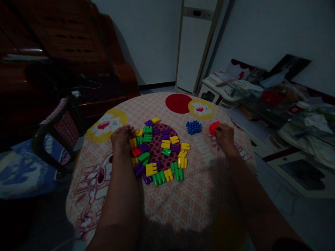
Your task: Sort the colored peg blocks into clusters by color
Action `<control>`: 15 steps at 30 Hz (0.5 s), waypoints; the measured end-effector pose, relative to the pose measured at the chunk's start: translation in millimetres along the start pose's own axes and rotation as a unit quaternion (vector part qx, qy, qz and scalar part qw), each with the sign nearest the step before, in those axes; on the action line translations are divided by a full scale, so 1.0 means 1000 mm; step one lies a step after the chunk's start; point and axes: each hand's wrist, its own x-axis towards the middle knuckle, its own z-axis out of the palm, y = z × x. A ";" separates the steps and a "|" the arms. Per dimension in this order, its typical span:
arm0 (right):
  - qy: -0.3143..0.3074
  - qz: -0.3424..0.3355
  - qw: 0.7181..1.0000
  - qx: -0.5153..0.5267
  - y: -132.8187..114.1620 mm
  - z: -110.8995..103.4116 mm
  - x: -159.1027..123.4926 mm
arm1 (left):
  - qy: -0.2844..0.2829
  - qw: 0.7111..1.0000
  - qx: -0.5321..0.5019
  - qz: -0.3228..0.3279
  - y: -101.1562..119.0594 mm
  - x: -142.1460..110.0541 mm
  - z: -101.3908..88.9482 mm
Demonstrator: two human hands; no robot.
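A loose heap of small plastic blocks (159, 150), yellow, green, purple and red, lies in the middle of a round table (199, 202) with a patterned cloth. My left hand (120, 138) rests palm down at the heap's left edge, fingers curled over a yellow block. Farther right, a group of blue blocks (194, 127) stands together. Beside it is a group of red blocks (214, 127), and my right hand (225, 136) touches it with fingers bent around its right side.
A dark chair (56, 130) with a checked cushion stands left of the table. Dark wooden furniture (52, 52) fills the back left. A white appliance (195, 42) stands against the far wall. Cluttered low surfaces with papers and bags (274, 101) lie to the right.
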 end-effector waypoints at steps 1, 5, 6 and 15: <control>-0.001 0.000 1.000 -0.005 0.000 0.001 0.000 | 0.004 1.000 -0.002 -0.005 0.000 0.000 0.000; 0.002 0.006 1.000 -0.028 0.001 0.004 -0.001 | 0.012 1.000 -0.011 -0.022 0.002 -0.001 0.001; 0.006 0.007 0.999 -0.033 0.000 0.003 -0.002 | 0.012 1.000 -0.013 -0.022 0.002 -0.001 0.001; 0.033 -0.062 0.997 0.035 -0.056 -0.009 -0.022 | 0.014 0.999 -0.034 -0.022 0.003 -0.001 -0.002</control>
